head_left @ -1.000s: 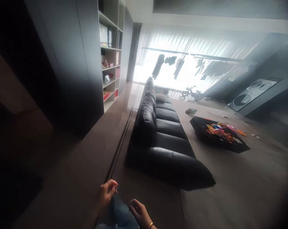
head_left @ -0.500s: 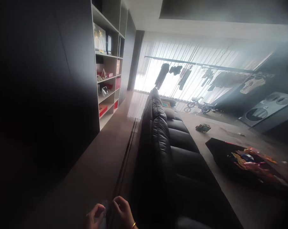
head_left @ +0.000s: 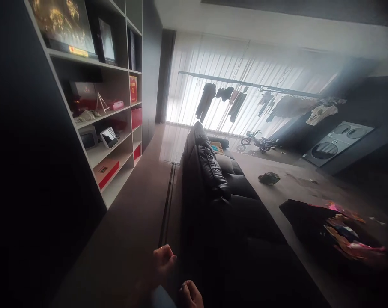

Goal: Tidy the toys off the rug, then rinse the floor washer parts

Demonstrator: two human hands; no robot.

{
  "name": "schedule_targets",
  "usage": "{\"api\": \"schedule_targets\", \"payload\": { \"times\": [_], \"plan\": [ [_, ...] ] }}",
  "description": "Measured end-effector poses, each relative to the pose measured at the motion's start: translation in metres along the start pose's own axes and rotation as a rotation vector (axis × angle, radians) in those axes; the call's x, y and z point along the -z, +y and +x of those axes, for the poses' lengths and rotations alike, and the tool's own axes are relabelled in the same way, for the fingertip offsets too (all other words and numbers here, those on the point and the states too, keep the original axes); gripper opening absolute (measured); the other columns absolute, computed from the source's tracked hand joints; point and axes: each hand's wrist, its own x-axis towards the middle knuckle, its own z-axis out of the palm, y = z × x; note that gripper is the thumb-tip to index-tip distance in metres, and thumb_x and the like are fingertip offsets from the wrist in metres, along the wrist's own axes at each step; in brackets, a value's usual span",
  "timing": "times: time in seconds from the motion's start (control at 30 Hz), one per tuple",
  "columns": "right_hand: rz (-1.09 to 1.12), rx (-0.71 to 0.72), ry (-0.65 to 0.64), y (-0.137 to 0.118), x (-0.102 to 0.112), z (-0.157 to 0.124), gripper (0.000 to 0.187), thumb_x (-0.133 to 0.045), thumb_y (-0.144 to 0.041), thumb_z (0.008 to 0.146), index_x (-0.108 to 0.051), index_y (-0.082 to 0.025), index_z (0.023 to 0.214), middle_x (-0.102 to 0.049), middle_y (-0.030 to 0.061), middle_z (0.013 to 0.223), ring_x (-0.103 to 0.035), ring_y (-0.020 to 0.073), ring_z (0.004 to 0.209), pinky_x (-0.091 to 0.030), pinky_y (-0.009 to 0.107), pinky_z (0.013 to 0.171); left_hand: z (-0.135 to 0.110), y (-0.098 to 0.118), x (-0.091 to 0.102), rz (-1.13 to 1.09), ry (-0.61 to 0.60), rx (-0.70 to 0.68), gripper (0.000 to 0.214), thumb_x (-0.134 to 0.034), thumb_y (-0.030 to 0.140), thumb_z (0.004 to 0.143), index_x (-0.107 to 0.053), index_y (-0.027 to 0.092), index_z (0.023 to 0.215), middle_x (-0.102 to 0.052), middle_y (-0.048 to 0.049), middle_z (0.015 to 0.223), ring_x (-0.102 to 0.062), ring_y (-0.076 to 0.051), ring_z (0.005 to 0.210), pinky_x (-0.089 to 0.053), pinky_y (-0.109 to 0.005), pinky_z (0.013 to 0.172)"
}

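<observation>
My left hand is raised at the bottom centre, its fingers curled closed with the thumb against them. Lower and to its right, my right hand is also closed, thumb and fingers pinched together. What either hand holds, if anything, is too dark and small to make out. A pale blue-grey patch shows below my left hand; I cannot tell whether it is a sleeve or something held. Both hands are near the back of a black leather sofa, apart from each other.
Shelves with frames and red boxes stand left, beside a floor strip. Clothes hang before the curtained window. Further right are a small bike, washing machines, a box and a dark table with clutter.
The view has moved forward; the shelves look nearer and larger. My left hand has risen and both hands have shifted right in the picture, with my right hand now lower than my left.
</observation>
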Motion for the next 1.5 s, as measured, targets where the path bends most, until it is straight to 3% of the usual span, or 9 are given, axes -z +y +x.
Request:
{"api": "schedule_targets", "payload": {
  "times": [0.1,0.23,0.4,0.6,0.73,0.83,0.97,1.17,1.5],
  "plan": [
    [-0.014,0.016,-0.107,-0.065,-0.017,0.117,0.061,-0.059,-0.081,0.067,-0.045,-0.022,0.060,-0.042,-0.0015,0.056,-0.040,0.0132,0.053,-0.037,0.026,0.050,0.065,-0.011,0.018,-0.065,0.160,0.137,0.061,-0.047,0.080,0.077,-0.047,0.021,0.061,-0.043,0.0026,0.053,-0.041,-0.012,0.054,-0.035,-0.024,0.054],
    [-0.088,0.136,-0.230,-0.156,-0.046,0.271,0.060,-0.067,-0.077,0.062,-0.047,-0.020,0.060,-0.040,-0.0036,0.059,-0.037,0.0096,0.053,-0.033,0.024,0.051,0.135,-0.026,0.080,0.000,0.424,0.266,0.067,-0.052,0.088,0.067,-0.049,0.021,0.060,-0.047,0.0019,0.057,-0.048,-0.014,0.058,-0.042,-0.023,0.057],
    [-0.111,0.190,-0.309,-0.193,-0.086,0.439,0.055,-0.067,-0.072,0.070,-0.051,-0.019,0.063,-0.045,-0.0036,0.061,-0.038,0.0086,0.054,-0.035,0.022,0.053,0.255,-0.062,0.147,0.051,0.690,0.353,0.070,-0.056,0.092,0.055,-0.055,0.022,0.061,-0.057,-0.0009,0.063,-0.061,-0.020,0.068,-0.053,-0.027,0.066],
    [0.002,0.114,-0.211,-0.215,-0.104,0.582,0.056,-0.064,-0.074,0.073,-0.065,-0.018,0.075,-0.060,0.0022,0.067,-0.055,0.0152,0.064,-0.046,0.026,0.060,0.510,-0.037,0.150,0.081,0.300,0.087,0.055,-0.056,0.074,0.076,-0.061,0.020,0.066,-0.060,-0.0012,0.067,-0.058,-0.016,0.061,-0.051,-0.027,0.060],
    [0.123,0.115,-0.096,-0.283,-0.089,0.668,0.047,-0.067,-0.064,0.079,-0.072,-0.018,0.090,-0.069,0.0056,0.077,-0.064,0.0196,0.072,-0.053,0.030,0.068,0.693,0.026,0.127,0.025,-0.163,-0.224,0.039,-0.061,0.054,0.085,-0.067,0.017,0.072,-0.063,-0.0050,0.081,-0.059,-0.013,0.065,-0.051,-0.026,0.063],
    [0.181,0.174,0.118,-0.354,-0.072,0.743,0.039,-0.070,-0.057,0.080,-0.073,-0.020,0.094,-0.074,0.0074,0.088,-0.069,0.0224,0.080,-0.057,0.032,0.072,0.809,0.071,0.111,-0.027,-0.296,-0.403,0.023,-0.063,0.040,0.089,-0.073,0.020,0.088,-0.064,-0.0076,0.094,-0.061,-0.012,0.074,-0.053,-0.025,0.069],
    [0.197,0.348,0.183,-0.445,-0.054,0.868,0.032,-0.074,-0.051,0.079,-0.074,-0.022,0.092,-0.076,0.0065,0.088,-0.071,0.0208,0.080,-0.060,0.032,0.073,0.942,0.118,0.105,-0.147,-0.143,-0.543,0.014,-0.066,0.031,0.089,-0.073,0.021,0.082,-0.065,-0.0044,0.089,-0.062,-0.013,0.080,-0.052,-0.025,0.071],
    [0.194,0.392,-0.091,-0.536,-0.058,1.057,0.023,-0.076,-0.041,0.080,-0.076,-0.022,0.092,-0.077,0.0057,0.090,-0.074,0.0197,0.084,-0.062,0.032,0.079,1.105,0.155,0.137,-0.100,0.135,-0.504,0.004,-0.070,0.020,0.086,-0.072,0.021,0.083,-0.065,-0.0013,0.086,-0.063,-0.011,0.079,-0.052,-0.022,0.072],
    [0.172,0.230,-0.323,-0.572,-0.114,1.358,0.025,-0.078,-0.043,0.078,-0.078,-0.020,0.087,-0.078,0.0073,0.084,-0.075,0.0206,0.076,-0.064,0.032,0.071,1.370,0.100,0.204,0.040,0.259,-0.455,0.009,-0.068,0.013,0.085,-0.071,0.020,0.088,-0.067,-0.0019,0.086,-0.066,-0.012,0.080,-0.055,-0.022,0.073]
  ]
}}
